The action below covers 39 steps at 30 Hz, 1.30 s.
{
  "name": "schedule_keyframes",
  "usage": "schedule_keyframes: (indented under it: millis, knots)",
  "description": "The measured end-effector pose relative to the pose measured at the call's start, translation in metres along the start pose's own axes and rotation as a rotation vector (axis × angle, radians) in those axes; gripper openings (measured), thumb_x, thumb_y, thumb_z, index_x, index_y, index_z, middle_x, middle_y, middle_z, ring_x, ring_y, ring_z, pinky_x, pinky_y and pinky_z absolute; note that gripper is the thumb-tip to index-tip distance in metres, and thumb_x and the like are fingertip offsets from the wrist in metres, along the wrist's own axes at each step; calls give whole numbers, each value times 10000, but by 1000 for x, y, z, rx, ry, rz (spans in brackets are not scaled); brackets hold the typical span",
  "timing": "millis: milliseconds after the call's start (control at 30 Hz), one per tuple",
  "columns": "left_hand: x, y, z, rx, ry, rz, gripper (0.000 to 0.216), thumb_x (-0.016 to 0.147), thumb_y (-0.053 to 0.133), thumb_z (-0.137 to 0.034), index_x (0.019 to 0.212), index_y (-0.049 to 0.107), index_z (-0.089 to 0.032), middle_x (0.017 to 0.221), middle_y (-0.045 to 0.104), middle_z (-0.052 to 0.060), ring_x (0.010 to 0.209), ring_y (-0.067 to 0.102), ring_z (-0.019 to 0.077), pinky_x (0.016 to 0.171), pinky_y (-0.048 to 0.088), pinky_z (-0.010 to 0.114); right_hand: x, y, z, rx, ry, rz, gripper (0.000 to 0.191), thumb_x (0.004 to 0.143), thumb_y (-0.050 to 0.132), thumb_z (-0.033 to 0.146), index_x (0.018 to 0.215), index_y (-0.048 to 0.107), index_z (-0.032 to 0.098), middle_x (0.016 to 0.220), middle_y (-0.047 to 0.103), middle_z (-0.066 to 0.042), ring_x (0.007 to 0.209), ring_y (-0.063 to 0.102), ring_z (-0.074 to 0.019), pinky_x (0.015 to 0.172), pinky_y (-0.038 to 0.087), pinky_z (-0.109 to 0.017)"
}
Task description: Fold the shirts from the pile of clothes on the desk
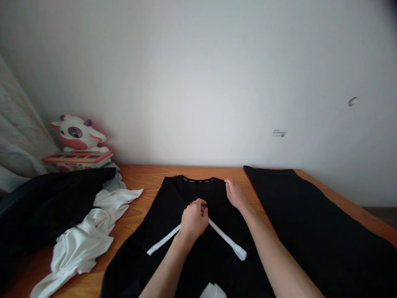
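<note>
A black garment (173, 248) lies flat on the wooden table (145, 176), its neckline toward the wall. A white strap (226, 239) forms a V across its chest. My left hand (194, 219) is curled with fingertips pinched at the top of that white strap. Over at the garment's right shoulder, near the collar, my right hand (235, 194) rests flat with fingers stretched out.
A crumpled white cloth (89, 231) and a black cloth (43, 207) lie at the left. Another black cloth (316, 231) covers the table's right side. A cow-shaped toy (77, 142) stands by the wall at the back left.
</note>
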<state>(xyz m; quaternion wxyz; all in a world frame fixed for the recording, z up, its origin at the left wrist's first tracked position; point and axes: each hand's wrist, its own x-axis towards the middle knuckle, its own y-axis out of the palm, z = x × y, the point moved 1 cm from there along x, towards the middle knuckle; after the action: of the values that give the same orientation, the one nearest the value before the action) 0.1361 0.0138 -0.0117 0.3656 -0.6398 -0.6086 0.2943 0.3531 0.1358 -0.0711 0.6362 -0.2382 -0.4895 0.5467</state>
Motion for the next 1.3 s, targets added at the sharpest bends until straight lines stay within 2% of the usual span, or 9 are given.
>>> schedule_keyframes:
  millis: [100,200,367,600,767,900,1033,1133,1300]
  knots:
    - [-3,-1,-3,127,41,-51,212,893,551,-161,1068,665,-200,1027,706,66,943,674,235,815,499,341,-3,-3,3,-27,1,-34,387,1033,300,236,1307,568,189,1349,631,-131,1254,578,-216,1062,430,-361]
    - [-10,6,-16,194,228,-74,247,900,538,-152,1099,672,-211,1128,663,88,1063,616,271,923,493,406,-6,-8,10,-74,-8,-64,364,1025,315,230,1263,585,175,1317,625,-142,1246,555,-233,1067,406,-358]
    - [-25,26,-31,108,536,118,402,942,567,-390,1299,613,-210,1380,602,110,1283,540,295,1109,420,447,-11,-19,23,-169,-38,-79,280,996,383,219,1092,644,188,1180,635,-139,1136,543,-274,1008,392,-386]
    - [-29,29,-15,169,415,233,937,884,448,-750,1548,388,-92,1645,268,193,1537,198,378,1241,167,585,-16,-25,30,-244,-67,-36,238,991,411,216,1057,639,203,1076,670,-112,1048,573,-265,930,377,-366]
    - [-25,27,-15,188,421,225,689,1023,320,-546,1529,420,-90,1637,304,177,1531,242,330,1252,177,544,-16,-23,34,-286,-77,39,271,1000,391,187,1070,653,196,1068,689,-121,1038,605,-260,925,393,-351]
    - [-13,23,-14,258,302,82,512,1030,351,-317,1442,527,-69,1590,408,194,1479,367,337,1227,278,502,-15,-17,46,-328,-26,85,307,960,395,115,1060,682,162,1124,680,-180,1081,610,-296,903,415,-376]
    - [-5,18,-4,316,197,-58,456,1009,416,-325,1366,600,-109,1538,490,180,1452,409,345,1219,280,528,-21,-5,58,-324,42,100,362,990,414,230,1257,635,126,1311,634,-202,1209,580,-311,973,418,-404]
    - [-4,20,10,364,125,-77,561,989,462,-423,1437,543,-96,1562,446,207,1469,369,387,1197,297,561,-28,5,61,-302,55,119,495,1030,372,370,1422,533,117,1501,513,-193,1393,455,-301,1126,312,-440]
    - [-4,31,23,458,81,-103,731,996,364,-557,1495,470,-34,1579,398,227,1492,323,382,1214,269,544,-31,4,60,-279,64,127,573,1033,350,457,1461,498,107,1543,471,-185,1454,383,-295,1181,237,-447]
